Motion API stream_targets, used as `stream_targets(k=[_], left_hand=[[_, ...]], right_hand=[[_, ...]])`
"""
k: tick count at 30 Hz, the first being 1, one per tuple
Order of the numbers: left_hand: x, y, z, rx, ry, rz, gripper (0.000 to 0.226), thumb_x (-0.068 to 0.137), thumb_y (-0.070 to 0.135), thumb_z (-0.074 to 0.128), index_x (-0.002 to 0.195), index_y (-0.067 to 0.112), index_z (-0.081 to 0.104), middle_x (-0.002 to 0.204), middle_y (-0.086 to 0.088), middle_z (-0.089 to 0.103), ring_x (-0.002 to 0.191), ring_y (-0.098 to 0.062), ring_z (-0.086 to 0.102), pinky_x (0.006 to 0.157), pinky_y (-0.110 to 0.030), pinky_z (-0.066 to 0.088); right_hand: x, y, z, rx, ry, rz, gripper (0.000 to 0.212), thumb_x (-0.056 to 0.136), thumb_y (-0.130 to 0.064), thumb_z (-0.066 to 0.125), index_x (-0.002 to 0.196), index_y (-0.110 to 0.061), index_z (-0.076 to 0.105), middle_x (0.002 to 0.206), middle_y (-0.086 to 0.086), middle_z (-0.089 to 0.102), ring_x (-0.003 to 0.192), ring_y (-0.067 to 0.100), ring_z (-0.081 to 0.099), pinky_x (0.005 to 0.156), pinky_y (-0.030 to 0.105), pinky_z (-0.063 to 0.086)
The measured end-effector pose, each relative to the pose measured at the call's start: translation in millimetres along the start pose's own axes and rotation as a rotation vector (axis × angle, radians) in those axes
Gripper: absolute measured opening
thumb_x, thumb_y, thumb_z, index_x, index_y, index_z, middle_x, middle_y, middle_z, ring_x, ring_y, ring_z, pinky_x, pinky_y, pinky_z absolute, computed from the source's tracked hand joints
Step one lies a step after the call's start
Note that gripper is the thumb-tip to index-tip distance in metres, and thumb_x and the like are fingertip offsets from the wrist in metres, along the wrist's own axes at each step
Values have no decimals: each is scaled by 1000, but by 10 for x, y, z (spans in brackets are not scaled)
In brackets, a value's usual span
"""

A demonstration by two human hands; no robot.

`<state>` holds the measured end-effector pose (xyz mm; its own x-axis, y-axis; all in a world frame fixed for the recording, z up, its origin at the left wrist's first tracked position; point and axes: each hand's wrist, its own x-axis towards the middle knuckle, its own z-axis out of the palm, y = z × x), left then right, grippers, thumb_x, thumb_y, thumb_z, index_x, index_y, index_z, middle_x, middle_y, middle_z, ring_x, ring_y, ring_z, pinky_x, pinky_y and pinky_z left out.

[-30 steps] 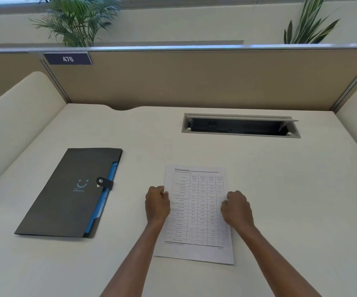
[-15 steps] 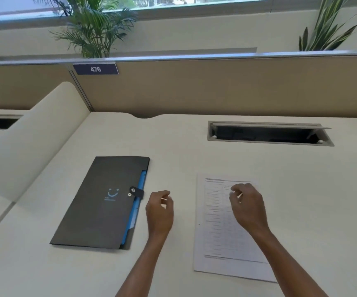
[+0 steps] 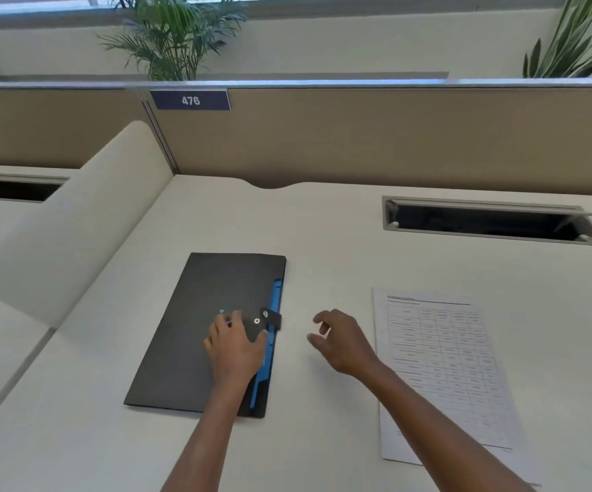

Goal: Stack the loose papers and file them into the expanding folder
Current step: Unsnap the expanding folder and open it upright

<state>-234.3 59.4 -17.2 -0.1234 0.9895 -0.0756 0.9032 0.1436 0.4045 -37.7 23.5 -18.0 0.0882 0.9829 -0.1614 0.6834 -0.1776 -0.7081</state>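
Observation:
A dark grey expanding folder (image 3: 198, 321) with blue inner dividers lies flat and shut on the white desk, its snap tab (image 3: 269, 318) at the right edge. My left hand (image 3: 236, 344) rests on the cover, fingers spread, just beside the snap tab. My right hand (image 3: 344, 340) hovers over bare desk between the folder and the papers, fingers apart and curled, holding nothing. The stack of papers (image 3: 443, 371), with a printed table on top, lies squared up to the right, partly under my right forearm.
An open cable slot (image 3: 490, 221) is sunk into the desk (image 3: 323, 243) at the back right. A tan partition (image 3: 358, 136) with a "476" plate (image 3: 190, 100) closes the far side. A curved white divider (image 3: 74, 221) stands on the left.
Both hands have left the papers and moved left. My left hand has come down onto the folder near the snap tab; my right hand has followed off the stack. The view turned left.

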Motion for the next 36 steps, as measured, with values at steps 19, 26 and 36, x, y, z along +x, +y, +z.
stream_targets(k=[19, 26, 36], left_hand=[[248, -1, -14, 354, -203, 143, 65, 89, 51, 60, 130, 5, 41, 128, -23, 55, 118, -41, 56, 92, -45, 52], [298, 16, -7, 419, -179, 227, 52, 90, 48, 59, 119, 6, 51, 113, -15, 67, 104, -31, 65, 84, -38, 53], [64, 294, -48, 348, -225, 370, 48, 86, 50, 58, 60, 17, 35, 62, 1, 44, 56, -21, 42, 54, -31, 33]], right_hand=[[338, -539, 688, -176, 61, 49, 33, 97, -28, 59, 127, -13, 55, 119, 7, 56, 100, 26, 63, 71, 24, 38], [346, -582, 715, -235, 69, 51, 29, 97, -21, 59, 123, -11, 54, 119, 8, 55, 94, 26, 65, 72, 28, 47], [230, -416, 416, -149, 82, 186, 15, 98, -11, 45, 108, -6, 54, 101, 12, 66, 86, 30, 65, 66, 40, 51]])
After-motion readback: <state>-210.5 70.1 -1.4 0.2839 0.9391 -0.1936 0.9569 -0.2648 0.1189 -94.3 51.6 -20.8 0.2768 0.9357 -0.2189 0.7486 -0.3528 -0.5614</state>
